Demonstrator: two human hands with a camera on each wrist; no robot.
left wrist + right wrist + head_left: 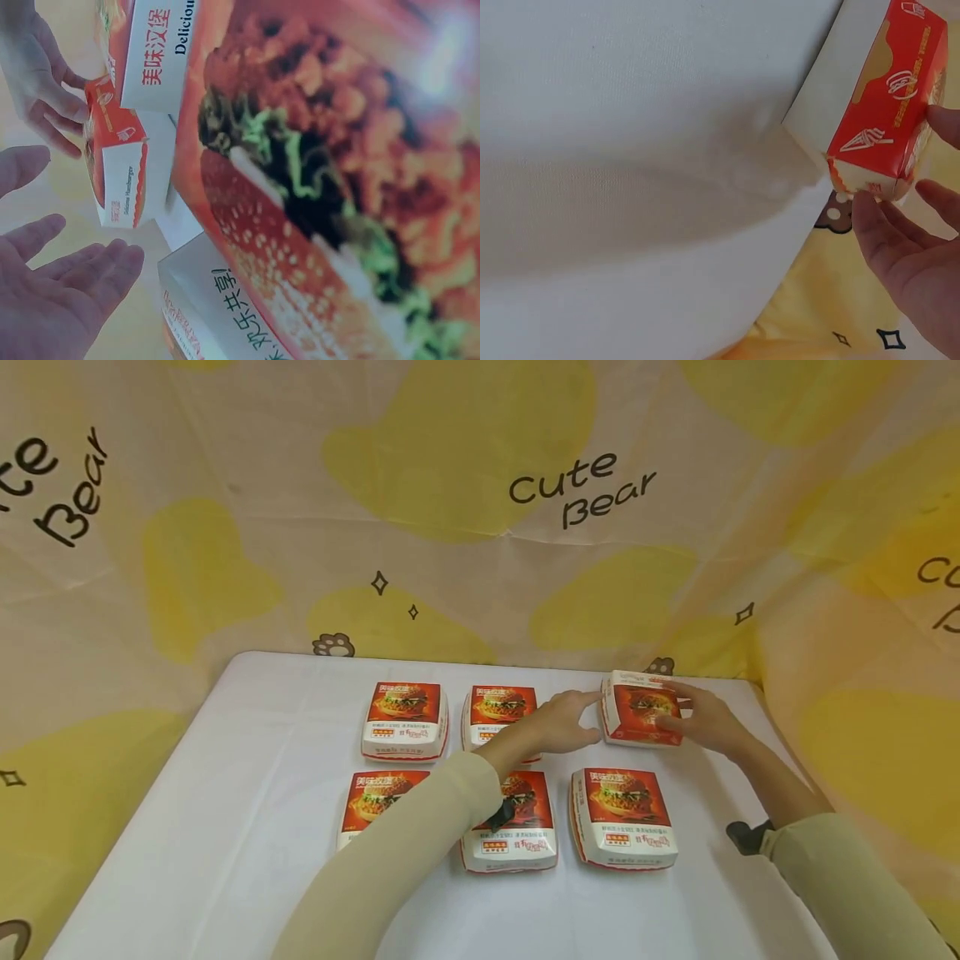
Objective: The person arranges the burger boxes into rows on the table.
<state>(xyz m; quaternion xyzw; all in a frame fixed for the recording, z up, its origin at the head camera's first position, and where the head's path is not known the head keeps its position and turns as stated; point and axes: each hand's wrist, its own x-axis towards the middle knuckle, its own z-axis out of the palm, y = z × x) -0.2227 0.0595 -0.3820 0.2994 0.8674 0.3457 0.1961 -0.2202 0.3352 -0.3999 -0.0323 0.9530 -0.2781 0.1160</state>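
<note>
A person in cream sleeves is handling a burger box (pixel 639 710) at the far right corner of a white-covered table (pixel 225 793), completing the back row of a two-by-three grid. The right hand (pixel 701 718) is grasping the box, fingers curled over its top and right side, while the left hand (pixel 566 720) is lying released with straight fingers just beside its left face. Five other burger boxes (pixel 405 720) are lying flat in the grid, lids up, with the left forearm crossing above the front middle one. A bear-print cloth (pixel 480 510) is hanging behind the table.
</note>
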